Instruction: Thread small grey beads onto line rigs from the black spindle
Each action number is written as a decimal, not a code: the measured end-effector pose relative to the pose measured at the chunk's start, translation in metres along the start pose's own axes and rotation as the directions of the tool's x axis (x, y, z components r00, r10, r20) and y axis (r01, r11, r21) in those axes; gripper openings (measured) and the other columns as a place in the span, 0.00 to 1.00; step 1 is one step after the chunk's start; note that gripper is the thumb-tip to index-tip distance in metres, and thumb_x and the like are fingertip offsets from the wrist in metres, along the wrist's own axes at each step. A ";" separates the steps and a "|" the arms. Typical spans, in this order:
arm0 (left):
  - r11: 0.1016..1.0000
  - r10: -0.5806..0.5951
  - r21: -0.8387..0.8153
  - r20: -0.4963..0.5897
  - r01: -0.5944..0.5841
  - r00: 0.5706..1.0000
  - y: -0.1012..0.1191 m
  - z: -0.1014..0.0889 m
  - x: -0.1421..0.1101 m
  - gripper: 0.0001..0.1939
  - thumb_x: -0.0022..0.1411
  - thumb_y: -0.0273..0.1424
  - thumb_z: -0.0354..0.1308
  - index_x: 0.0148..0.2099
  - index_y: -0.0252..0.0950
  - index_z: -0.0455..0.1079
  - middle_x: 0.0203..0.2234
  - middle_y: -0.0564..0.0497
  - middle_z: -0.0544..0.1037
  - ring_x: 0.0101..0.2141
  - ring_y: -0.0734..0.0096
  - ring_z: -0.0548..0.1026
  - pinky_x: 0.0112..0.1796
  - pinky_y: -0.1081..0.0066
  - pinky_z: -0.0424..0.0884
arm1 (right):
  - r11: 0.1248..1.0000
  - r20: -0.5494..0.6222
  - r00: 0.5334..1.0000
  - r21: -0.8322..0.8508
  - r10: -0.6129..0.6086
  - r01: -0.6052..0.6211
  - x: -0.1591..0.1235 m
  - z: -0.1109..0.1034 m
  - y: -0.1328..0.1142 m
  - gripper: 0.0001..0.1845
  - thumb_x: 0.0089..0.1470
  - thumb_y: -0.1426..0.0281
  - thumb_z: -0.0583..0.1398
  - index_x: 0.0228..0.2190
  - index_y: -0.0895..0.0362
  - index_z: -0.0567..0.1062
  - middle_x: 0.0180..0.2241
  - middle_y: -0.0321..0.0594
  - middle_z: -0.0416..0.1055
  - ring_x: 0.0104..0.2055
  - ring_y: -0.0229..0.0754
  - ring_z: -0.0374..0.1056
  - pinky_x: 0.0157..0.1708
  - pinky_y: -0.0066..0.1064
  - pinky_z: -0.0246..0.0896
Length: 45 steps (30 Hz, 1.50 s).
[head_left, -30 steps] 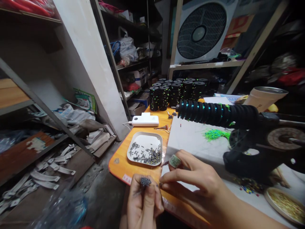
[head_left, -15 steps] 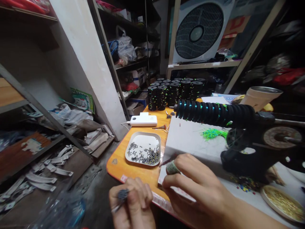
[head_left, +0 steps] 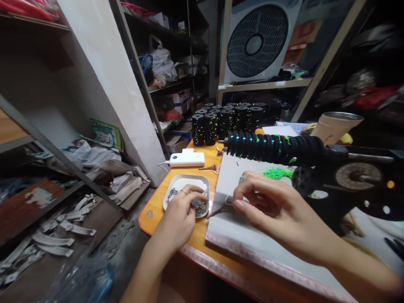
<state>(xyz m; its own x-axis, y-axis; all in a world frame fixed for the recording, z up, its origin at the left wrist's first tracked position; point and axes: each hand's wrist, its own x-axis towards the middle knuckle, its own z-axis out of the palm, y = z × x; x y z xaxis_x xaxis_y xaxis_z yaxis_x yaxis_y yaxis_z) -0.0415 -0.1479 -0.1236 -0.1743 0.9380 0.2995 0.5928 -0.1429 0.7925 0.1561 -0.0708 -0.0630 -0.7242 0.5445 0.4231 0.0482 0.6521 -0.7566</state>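
My left hand (head_left: 181, 214) reaches over a white tray (head_left: 166, 206) of small grey pieces (head_left: 202, 209), its fingers bent down and apart. Its fingertips are near the pieces, and I cannot make out anything held. My right hand (head_left: 271, 206) is above the white board, thumb and index finger pinched together. A thin pale thread (head_left: 227, 199) curves out from the pinch. A green wrap (head_left: 243, 179) shows on one of its fingers. Beyond it a black ribbed roller (head_left: 271, 147) with blue-green bits sits on a dark machine (head_left: 356, 185).
Several black spools (head_left: 205, 130) stand at the table's back. A white power bank (head_left: 187, 158) lies behind the tray. Green strands (head_left: 276, 172) lie under the roller. A beige cup (head_left: 336, 128) stands behind the machine. A box fan (head_left: 254, 44) and shelves are farther back.
My left hand has moved from the table's front edge up over the tray; the dark bundle in it no longer shows. My right hand has risen and turned, still pinching.
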 end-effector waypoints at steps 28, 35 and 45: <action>0.826 -0.317 -0.563 -0.500 -0.024 0.806 0.041 0.063 -0.061 0.08 0.60 0.34 0.62 0.31 0.38 0.67 0.28 0.54 0.74 0.31 0.72 0.72 0.33 0.76 0.67 | 0.957 -0.059 0.957 -0.087 -0.283 0.278 -0.014 0.031 0.004 0.06 0.56 0.77 0.62 0.32 0.61 0.81 0.22 0.36 0.61 0.24 0.33 0.58 0.22 0.24 0.50; 0.907 -0.270 -0.420 -0.618 -0.020 0.738 0.043 0.071 -0.064 0.04 0.61 0.35 0.62 0.36 0.41 0.72 0.28 0.54 0.75 0.31 0.74 0.72 0.36 0.78 0.67 | 0.957 -0.066 0.956 -0.063 -0.286 0.282 -0.016 0.035 0.002 0.05 0.52 0.81 0.60 0.30 0.62 0.77 0.26 0.37 0.64 0.27 0.33 0.59 0.24 0.23 0.54; 0.488 -0.584 -0.870 -0.268 0.068 0.766 0.040 0.048 -0.071 0.13 0.54 0.38 0.68 0.30 0.35 0.72 0.22 0.55 0.70 0.17 0.88 0.55 0.19 0.85 0.54 | 0.959 0.075 0.959 -0.053 -0.275 0.279 -0.012 0.030 0.009 0.09 0.59 0.76 0.58 0.33 0.59 0.80 0.25 0.39 0.65 0.27 0.36 0.62 0.23 0.25 0.55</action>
<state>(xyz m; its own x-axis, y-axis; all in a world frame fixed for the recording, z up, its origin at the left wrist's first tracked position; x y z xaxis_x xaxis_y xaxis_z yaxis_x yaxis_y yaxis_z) 0.0327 -0.2051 -0.1385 -0.6903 0.7178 -0.0912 -0.4067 -0.2807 0.8694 0.1451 -0.0870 -0.0900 -0.7592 0.3032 0.5759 -0.1191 0.8052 -0.5810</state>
